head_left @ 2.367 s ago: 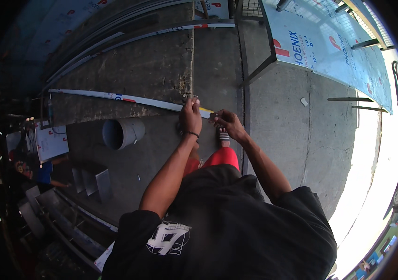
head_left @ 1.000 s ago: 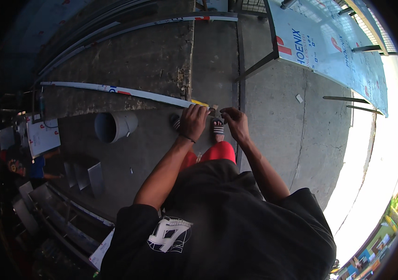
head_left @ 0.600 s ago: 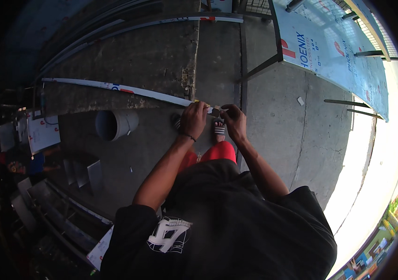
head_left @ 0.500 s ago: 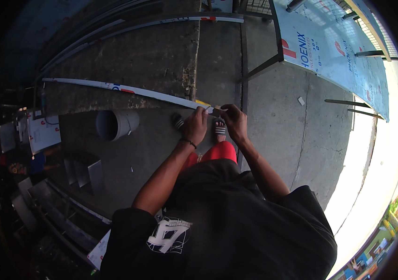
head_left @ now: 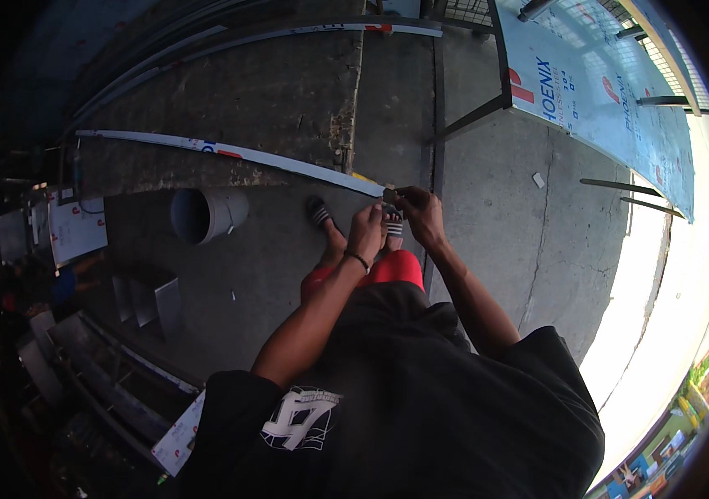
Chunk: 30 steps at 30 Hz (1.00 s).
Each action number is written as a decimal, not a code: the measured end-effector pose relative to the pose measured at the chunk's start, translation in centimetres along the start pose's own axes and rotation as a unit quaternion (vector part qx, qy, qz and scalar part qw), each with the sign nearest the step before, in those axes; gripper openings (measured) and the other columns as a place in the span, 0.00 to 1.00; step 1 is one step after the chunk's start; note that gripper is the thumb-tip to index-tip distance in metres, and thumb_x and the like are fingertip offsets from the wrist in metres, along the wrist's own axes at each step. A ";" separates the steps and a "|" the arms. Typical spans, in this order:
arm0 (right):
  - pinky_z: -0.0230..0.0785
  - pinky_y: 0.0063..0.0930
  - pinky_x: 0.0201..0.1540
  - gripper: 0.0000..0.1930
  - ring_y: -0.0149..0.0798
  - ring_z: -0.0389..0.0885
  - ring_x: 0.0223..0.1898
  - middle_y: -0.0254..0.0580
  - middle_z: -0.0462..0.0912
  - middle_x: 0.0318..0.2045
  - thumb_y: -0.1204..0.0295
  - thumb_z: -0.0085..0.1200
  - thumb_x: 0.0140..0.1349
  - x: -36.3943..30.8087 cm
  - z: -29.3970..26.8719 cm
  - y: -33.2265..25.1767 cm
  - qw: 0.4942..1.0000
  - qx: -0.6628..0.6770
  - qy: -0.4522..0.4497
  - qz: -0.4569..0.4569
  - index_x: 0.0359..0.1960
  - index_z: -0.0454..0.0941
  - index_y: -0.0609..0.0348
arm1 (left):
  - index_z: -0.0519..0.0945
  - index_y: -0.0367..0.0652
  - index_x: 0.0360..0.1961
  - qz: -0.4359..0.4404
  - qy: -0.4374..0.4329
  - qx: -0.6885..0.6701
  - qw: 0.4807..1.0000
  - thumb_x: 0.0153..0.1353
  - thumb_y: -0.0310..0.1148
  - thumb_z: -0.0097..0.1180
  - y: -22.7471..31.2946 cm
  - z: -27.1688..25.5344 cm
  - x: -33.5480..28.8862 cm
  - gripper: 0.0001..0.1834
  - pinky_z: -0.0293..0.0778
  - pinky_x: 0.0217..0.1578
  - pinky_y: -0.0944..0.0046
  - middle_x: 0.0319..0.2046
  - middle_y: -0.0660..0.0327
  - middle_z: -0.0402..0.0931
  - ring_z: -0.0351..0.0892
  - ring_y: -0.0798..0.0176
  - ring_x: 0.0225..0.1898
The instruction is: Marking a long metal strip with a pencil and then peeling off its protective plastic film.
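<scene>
A long, narrow metal bar (head_left: 288,164) with a white and blue film lies across the workbench (head_left: 230,100), its right end sticking out past the bench edge. At that end my right hand (head_left: 424,218) pinches a small dark, squarish piece (head_left: 389,196) against the bar tip. My left hand (head_left: 366,234) is closed just below the same end, close to the right fingertips. Whatever its fingers hold is hidden. Behind the bar, a bit of something yellow (head_left: 363,177) shows at the bench corner.
Under the bench's near side a white bucket (head_left: 225,214) lies tipped over. To the right stands a table (head_left: 604,91) covered in blue film, with metal legs. Bent sheet-metal pieces (head_left: 146,301) sit on the floor at left, near a metal frame (head_left: 113,366).
My left hand has come off the bar's near face and moved right and down, beside the right hand. My right hand stays at the bar's end with the small piece.
</scene>
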State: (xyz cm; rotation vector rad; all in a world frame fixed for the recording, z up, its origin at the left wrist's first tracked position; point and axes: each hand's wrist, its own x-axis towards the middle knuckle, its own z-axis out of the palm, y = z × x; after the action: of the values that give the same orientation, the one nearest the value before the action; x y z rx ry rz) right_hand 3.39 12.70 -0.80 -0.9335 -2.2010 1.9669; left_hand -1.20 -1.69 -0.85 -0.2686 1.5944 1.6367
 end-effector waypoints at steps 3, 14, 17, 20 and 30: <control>0.73 0.28 0.37 0.14 0.29 0.82 0.32 0.43 0.86 0.30 0.69 0.60 0.61 -0.1 -0.2 -0.3 1.000 -0.008 -0.003 0.016 0.43 0.84 0.67 | 0.70 0.47 0.31 -0.011 0.028 -0.030 0.999 0.76 0.44 0.41 1.4 0.3 0.2 0.17 0.52 0.13 0.71 0.18 0.73 0.58 0.55 0.77 0.14; 0.73 0.27 0.35 0.14 0.30 0.81 0.32 0.43 0.86 0.31 0.69 0.60 0.61 0.3 -0.1 1.1 1.000 0.020 -0.011 -0.002 0.42 0.83 0.68 | 0.70 0.46 0.31 -0.038 0.025 -0.007 0.999 0.75 0.43 0.42 1.3 1.5 -1.4 0.16 0.53 0.14 0.71 0.17 0.72 0.58 0.56 0.76 0.14; 0.73 0.27 0.36 0.14 0.30 0.81 0.32 0.44 0.86 0.31 0.69 0.60 0.62 0.3 -0.3 1.2 1.000 0.013 -0.014 -0.001 0.42 0.83 0.69 | 0.72 0.42 0.30 -0.035 0.053 -0.020 0.998 0.75 0.40 0.42 2.0 2.6 -1.6 0.17 0.60 0.18 0.71 0.21 0.68 0.66 0.63 0.75 0.17; 0.73 0.27 0.36 0.13 0.30 0.81 0.32 0.44 0.85 0.31 0.70 0.59 0.62 0.3 -0.3 1.2 1.000 0.011 -0.016 -0.007 0.42 0.83 0.69 | 0.73 0.38 0.30 -0.037 0.064 -0.058 0.996 0.75 0.37 0.41 2.2 2.8 -1.3 0.18 0.68 0.23 0.70 0.24 0.64 0.73 0.71 0.73 0.21; 0.73 0.28 0.36 0.11 0.29 0.81 0.32 0.43 0.85 0.30 0.71 0.59 0.63 0.5 -0.4 1.0 1.000 -0.005 -0.020 -0.021 0.41 0.82 0.69 | 0.70 0.46 0.31 -0.019 0.064 -0.037 0.997 0.75 0.41 0.42 2.6 2.7 -1.6 0.15 0.54 0.14 0.71 0.17 0.72 0.56 0.56 0.76 0.13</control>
State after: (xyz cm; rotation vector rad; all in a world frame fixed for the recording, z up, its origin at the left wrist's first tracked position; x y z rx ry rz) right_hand 3.59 13.27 -1.81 -0.8479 -2.2334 1.9764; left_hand -0.85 0.50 2.55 -0.4492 1.6142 1.6805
